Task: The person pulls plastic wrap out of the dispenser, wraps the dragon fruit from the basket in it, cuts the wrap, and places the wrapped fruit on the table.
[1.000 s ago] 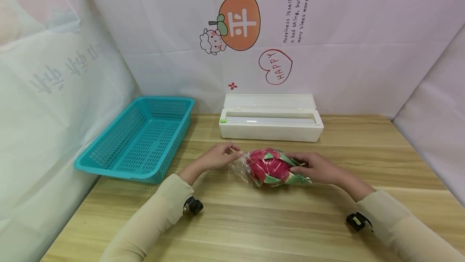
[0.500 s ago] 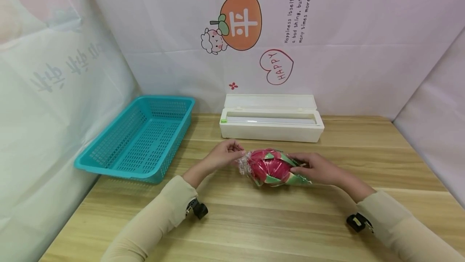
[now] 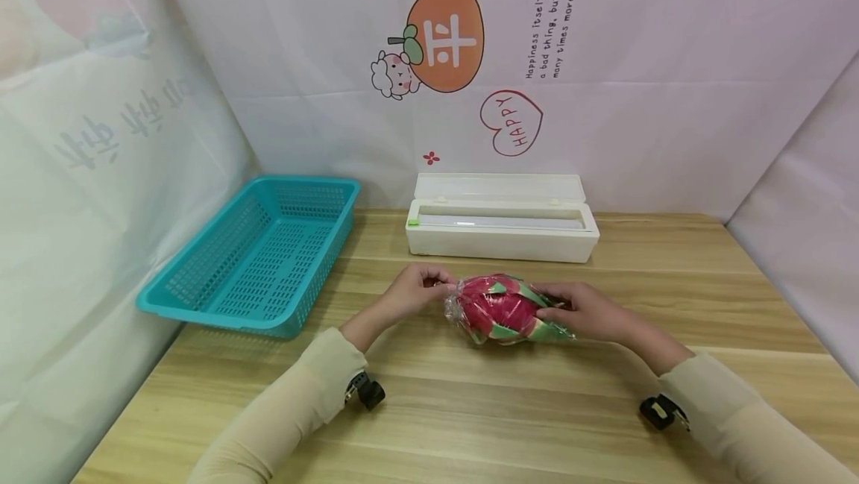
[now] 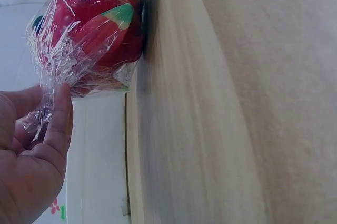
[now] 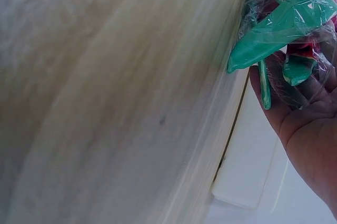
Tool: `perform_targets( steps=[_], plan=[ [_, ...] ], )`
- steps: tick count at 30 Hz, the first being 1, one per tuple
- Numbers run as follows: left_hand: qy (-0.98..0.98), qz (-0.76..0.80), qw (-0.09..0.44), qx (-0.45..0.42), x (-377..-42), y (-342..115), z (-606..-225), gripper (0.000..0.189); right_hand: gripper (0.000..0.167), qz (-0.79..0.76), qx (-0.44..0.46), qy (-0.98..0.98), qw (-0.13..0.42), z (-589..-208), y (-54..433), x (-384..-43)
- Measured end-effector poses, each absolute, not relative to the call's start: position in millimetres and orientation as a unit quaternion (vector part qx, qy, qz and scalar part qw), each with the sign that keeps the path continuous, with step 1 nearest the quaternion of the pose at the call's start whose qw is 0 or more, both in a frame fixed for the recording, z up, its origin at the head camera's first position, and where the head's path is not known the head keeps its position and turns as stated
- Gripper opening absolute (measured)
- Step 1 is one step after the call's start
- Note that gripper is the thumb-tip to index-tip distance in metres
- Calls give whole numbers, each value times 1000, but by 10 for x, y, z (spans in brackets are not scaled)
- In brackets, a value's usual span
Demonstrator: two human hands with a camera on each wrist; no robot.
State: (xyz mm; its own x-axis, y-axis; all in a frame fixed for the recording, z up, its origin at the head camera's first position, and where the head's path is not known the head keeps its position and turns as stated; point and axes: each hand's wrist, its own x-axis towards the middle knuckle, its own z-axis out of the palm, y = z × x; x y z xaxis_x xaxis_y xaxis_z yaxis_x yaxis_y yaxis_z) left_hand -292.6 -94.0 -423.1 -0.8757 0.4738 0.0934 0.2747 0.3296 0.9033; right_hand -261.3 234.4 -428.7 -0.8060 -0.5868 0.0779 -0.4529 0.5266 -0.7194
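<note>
A red dragon fruit [image 3: 499,306] with green scales lies on the table, covered in clear plastic wrap. My left hand [image 3: 414,291] is at its left end. In the left wrist view, the thumb and fingers pinch a twisted tail of the plastic wrap [image 4: 46,105]. On the fruit's right, leafy end, my right hand [image 3: 590,311] holds it with fingers and thumb around the side. Green tips [image 5: 287,31] under loose film lie against that palm in the right wrist view; part of the right hand is out of frame there.
A teal perforated basket [image 3: 315,275] stands on the left of the wooden table [image 3: 510,424]. Behind the fruit is a white cling-film box [image 3: 499,245], its lid raised and a roll inside. White printed sheets [image 3: 302,59] wall the back and sides.
My left hand has moved slightly right, toward the fruit, and the loose wrap at the left end is now gathered into a twist. The fruit and right hand have stayed in place.
</note>
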Motion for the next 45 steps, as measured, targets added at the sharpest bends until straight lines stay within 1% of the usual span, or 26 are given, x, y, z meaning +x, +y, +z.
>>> perform_targets(
  steps=[3,5,8,10,12,14,19,23,25,27,31,33,38,45],
  plan=[
    [803,521,83,279,-2902,-984,-4253,19,51,-382,-303,869,88,-4291,2341,-2614],
    [810,484,67,324,-2874,-1017,-4252,32,51,-382,-304,868,89,-4289,2338,-2611],
    [839,362,7,406,-2839,-1053,-4234,55,52,-381,-305,868,86,-4284,2333,-2603],
    [847,276,-47,451,-2831,-1063,-4221,62,51,-382,-303,869,85,-4283,2332,-2598],
    [843,215,-97,483,-2838,-1061,-4216,62,52,-385,-301,869,84,-4287,2334,-2596],
    [832,192,-128,504,-2852,-1052,-4218,54,53,-388,-300,868,82,-4293,2338,-2594],
    [800,206,-167,538,-2884,-1022,-4233,35,54,-381,-311,869,58,-4294,2361,-2563],
    [780,236,-176,552,-2901,-1008,-4237,30,51,-363,-329,871,30,-4270,2388,-2512],
    [774,256,-172,553,-2907,-1002,-4235,29,52,-346,-336,876,24,-4254,2397,-2483],
    [770,277,-166,550,-2907,-998,-4232,28,61,-322,-340,884,23,-4247,2404,-2460],
    [773,304,-150,536,-2911,-983,-4234,26,83,-289,-343,893,27,-4249,2396,-2450],
    [777,311,-140,529,-2917,-980,-4244,24,89,-277,-345,897,26,-4253,2383,-2451],
    [784,329,-122,512,-2924,-967,-4250,16,89,-256,-344,903,30,-4247,2361,-2452],
    [795,358,-100,479,-2927,-957,-4251,8,83,-270,-352,896,38,-4279,2385,-2496]
  ],
)
